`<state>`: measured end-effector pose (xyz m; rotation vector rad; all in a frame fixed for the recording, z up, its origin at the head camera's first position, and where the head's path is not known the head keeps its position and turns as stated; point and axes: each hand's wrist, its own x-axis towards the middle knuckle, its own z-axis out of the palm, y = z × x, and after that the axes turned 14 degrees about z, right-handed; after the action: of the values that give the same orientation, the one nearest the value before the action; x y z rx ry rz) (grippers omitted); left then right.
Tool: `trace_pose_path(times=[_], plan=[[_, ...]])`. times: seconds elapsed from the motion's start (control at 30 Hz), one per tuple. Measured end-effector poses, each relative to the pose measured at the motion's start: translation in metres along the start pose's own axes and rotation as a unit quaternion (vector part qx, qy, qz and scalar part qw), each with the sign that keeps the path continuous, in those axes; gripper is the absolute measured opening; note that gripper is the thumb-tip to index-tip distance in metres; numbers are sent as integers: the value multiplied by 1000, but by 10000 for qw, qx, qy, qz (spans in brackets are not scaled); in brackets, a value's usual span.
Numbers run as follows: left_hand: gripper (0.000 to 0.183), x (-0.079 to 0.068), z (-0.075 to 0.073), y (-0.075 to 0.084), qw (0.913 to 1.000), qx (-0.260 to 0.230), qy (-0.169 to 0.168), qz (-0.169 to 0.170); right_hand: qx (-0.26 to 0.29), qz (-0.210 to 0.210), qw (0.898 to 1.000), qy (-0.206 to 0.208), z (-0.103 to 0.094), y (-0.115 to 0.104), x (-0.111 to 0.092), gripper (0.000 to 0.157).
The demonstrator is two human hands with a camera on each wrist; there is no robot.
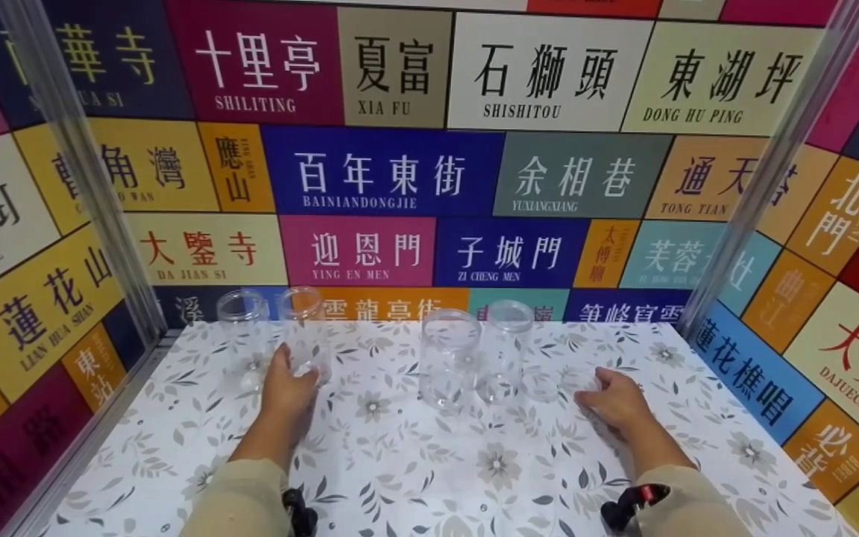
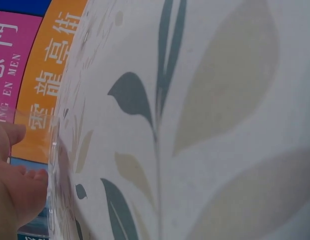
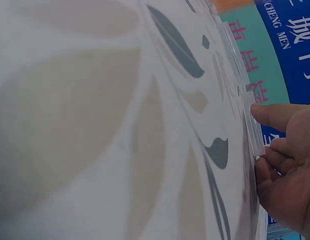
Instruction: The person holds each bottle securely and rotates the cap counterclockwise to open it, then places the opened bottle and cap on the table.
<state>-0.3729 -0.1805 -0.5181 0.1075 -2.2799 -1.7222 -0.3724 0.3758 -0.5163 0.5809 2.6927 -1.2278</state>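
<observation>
My left hand (image 1: 288, 388) grips a clear cylindrical jar (image 1: 303, 321) low on its side, at the left back of the table. The left wrist view shows the fingers against the clear wall of this jar (image 2: 53, 175). Close on its left stands a second clear jar (image 1: 241, 335). Toward the right, my right hand (image 1: 620, 403) pinches a shallow clear round lid (image 1: 577, 379) low over the table. In the right wrist view, thumb and fingers are at the edge of that lid (image 3: 253, 127). Another clear lid (image 1: 540, 388) lies just left of it.
Two more clear jars, a wider one (image 1: 450, 362) and a narrower one (image 1: 509, 343), stand side by side at the middle back. The table (image 1: 414, 462) has a floral cover. Colourful sign-printed walls (image 1: 381, 171) enclose it, with clear corner strips (image 1: 743, 171).
</observation>
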Motion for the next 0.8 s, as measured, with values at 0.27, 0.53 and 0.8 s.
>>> trace_pose_path(times=[0.27,0.53,0.8], plan=[[81,1,1,0,9997,-143,65,-167,312,152,9994,-93,-1,-3,-5,85],[77,-6,1,8,9996,-16,124,-245,714,83,9972,-187,-3,-13,-13,86],[79,-22,0,22,9996,144,234,-56,710,-193,9973,29,-2,-26,-29,85]])
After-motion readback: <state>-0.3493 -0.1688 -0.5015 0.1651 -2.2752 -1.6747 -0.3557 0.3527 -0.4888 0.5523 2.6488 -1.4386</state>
